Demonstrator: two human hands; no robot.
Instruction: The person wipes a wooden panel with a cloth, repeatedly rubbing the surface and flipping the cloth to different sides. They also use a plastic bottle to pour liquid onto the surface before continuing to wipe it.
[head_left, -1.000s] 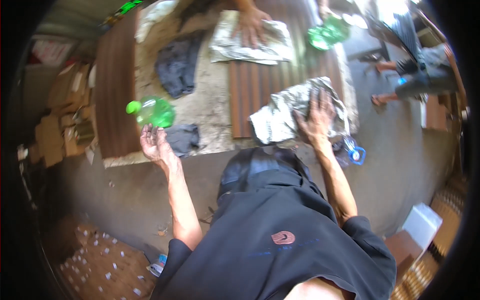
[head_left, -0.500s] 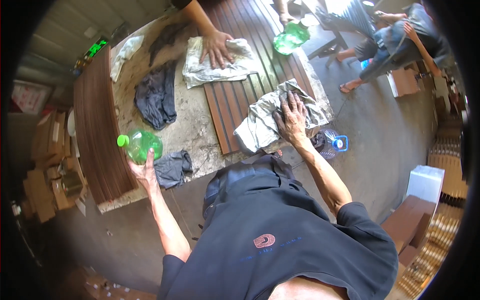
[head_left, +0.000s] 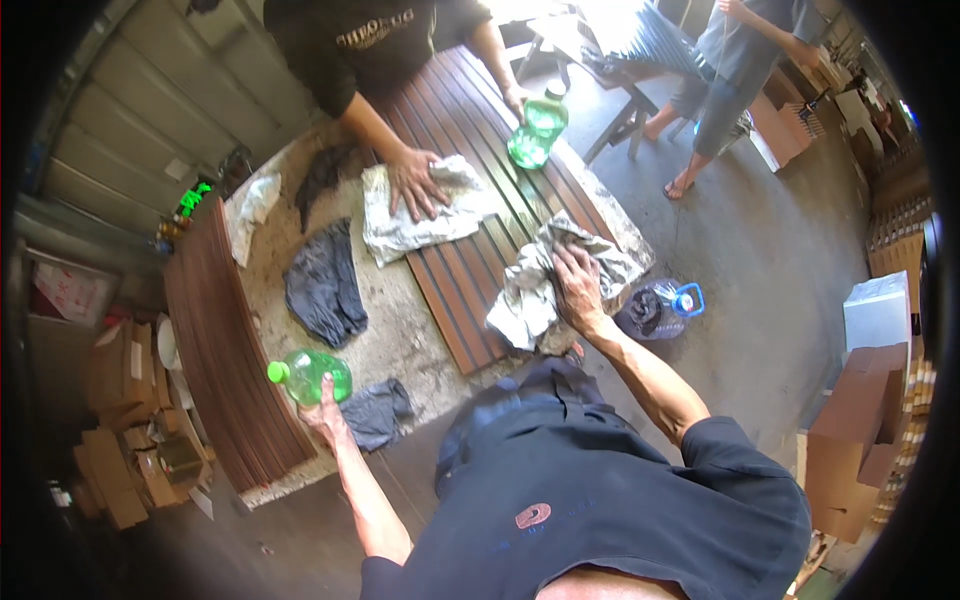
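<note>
My left hand point(head_left: 325, 413) is wrapped round a clear green plastic bottle point(head_left: 318, 374) with a bright green cap, tilted over the near left part of the table. Under my right hand point(head_left: 580, 287) a stained white cloth point(head_left: 528, 303) is bunched on the near right end of a brown slatted panel point(head_left: 452, 308). The fingers press into the rag and grip its folds. Across the table, a co-worker's hand point(head_left: 416, 184) lies flat on another white cloth point(head_left: 385, 232). That person's other hand point(head_left: 516, 103) holds a second green bottle point(head_left: 537, 132).
A stack of brown strips point(head_left: 222, 345) lines the table's left side. Dark rags point(head_left: 328, 285) and a grey rag point(head_left: 378, 413) lie on the stained tabletop point(head_left: 268, 322). A large clear jug point(head_left: 655, 310) with a blue handle stands right of the table. Cartons point(head_left: 860, 430) stand far right; another person point(head_left: 715, 110) is behind.
My right hand has drawn its fingers in, and the white cloth under it is more crumpled. The view has shifted, showing more of the co-worker. My left hand still holds the bottle.
</note>
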